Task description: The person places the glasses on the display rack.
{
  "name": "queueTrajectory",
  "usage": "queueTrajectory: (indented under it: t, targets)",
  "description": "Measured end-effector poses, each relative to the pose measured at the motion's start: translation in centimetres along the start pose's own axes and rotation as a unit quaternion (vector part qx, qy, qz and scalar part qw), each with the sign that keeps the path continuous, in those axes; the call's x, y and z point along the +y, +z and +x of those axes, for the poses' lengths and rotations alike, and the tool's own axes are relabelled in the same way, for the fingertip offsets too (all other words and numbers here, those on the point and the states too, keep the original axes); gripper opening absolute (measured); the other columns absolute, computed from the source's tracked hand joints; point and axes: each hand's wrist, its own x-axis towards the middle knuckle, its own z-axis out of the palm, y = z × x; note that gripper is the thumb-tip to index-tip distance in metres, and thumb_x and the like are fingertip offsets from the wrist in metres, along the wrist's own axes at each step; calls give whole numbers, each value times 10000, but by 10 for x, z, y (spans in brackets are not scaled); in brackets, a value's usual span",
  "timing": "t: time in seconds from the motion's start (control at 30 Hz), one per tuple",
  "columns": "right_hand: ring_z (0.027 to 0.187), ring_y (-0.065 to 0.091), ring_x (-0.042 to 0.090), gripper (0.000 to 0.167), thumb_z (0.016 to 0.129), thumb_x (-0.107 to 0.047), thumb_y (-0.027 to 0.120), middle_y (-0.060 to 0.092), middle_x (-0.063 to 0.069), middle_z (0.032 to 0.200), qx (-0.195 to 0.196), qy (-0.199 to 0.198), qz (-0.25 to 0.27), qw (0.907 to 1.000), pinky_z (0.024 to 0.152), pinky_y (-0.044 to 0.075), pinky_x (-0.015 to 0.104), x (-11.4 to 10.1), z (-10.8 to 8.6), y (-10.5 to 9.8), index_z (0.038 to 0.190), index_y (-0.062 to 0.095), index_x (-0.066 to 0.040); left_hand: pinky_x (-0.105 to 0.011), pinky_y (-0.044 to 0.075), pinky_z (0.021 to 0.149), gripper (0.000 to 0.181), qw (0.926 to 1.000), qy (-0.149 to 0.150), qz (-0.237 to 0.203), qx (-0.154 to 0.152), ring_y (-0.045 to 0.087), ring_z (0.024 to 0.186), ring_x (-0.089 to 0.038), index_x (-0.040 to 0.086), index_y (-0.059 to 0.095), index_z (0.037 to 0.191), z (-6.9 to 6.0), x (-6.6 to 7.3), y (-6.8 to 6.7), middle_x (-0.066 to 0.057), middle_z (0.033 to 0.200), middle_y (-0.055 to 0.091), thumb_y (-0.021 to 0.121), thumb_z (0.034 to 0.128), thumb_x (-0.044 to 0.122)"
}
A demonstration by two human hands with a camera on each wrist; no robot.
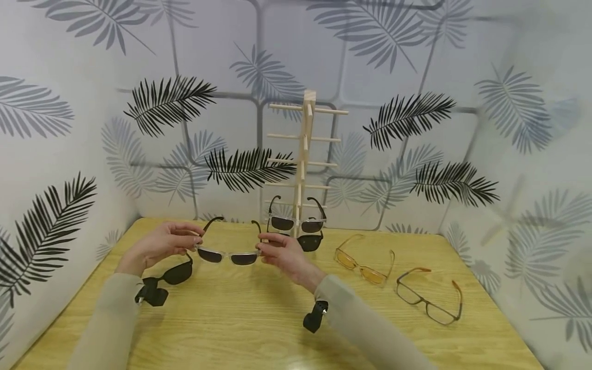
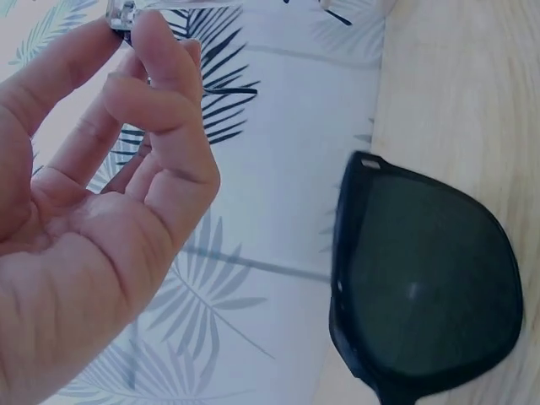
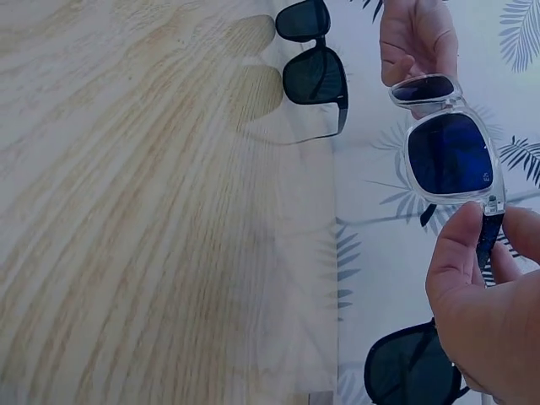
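Note:
Between both hands, above the table, is a pair of clear-framed sunglasses (image 1: 227, 256) with dark lenses and black temples spread apart. My left hand (image 1: 173, 240) pinches the frame's left corner. At the opposite corner my right hand (image 1: 288, 257) grips the hinge with thumb and fingers; in the right wrist view the clear rim (image 3: 454, 158) shows just beyond the thumb. Below my left hand, black sunglasses (image 1: 178, 274) lie on the table, partly hidden by the wrist. Behind the right hand, a wooden display rack (image 1: 302, 154) bears clear-framed sunglasses (image 1: 282, 223) and, lower down, black sunglasses (image 1: 310, 242).
On the right side of the wooden table (image 1: 222, 329) lie yellow-tinted glasses (image 1: 372, 275) and thin dark-framed glasses (image 1: 440, 314) with brown temple tips, temples unfolded. A leaf-patterned wall (image 1: 296, 51) stands behind the table. The rack's upper pegs hold no glasses.

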Motion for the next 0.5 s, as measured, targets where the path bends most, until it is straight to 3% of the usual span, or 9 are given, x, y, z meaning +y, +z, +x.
queueTrajectory:
  t: [0.23,0.33,0.5]
  targets:
    - [806,649,75,389,954,-64,630,704,23,1067,17,-110,-152,9998,708,538,230,-11,-6,-8,1341,591,-50,-287,551,744,264,9999,129,67,40,662,857,-134,122,635,1210,3,8,6,42,1028,704,656,953,178]
    - [826,655,83,377,947,-76,645,703,67,1127,64,-237,-208,9995,714,532,247,-15,-8,-10,1322,611,-69,-249,538,712,233,9994,302,-38,175,649,829,-107,114,647,1193,7,10,10,40,1011,697,630,972,187]
    - [860,662,91,362,939,-88,662,717,16,1094,112,-478,-398,9980,735,537,270,-21,-14,-12,1299,628,-87,-241,531,707,250,9964,631,-135,543,620,811,-97,81,643,1188,10,14,20,17,1044,684,611,986,226]
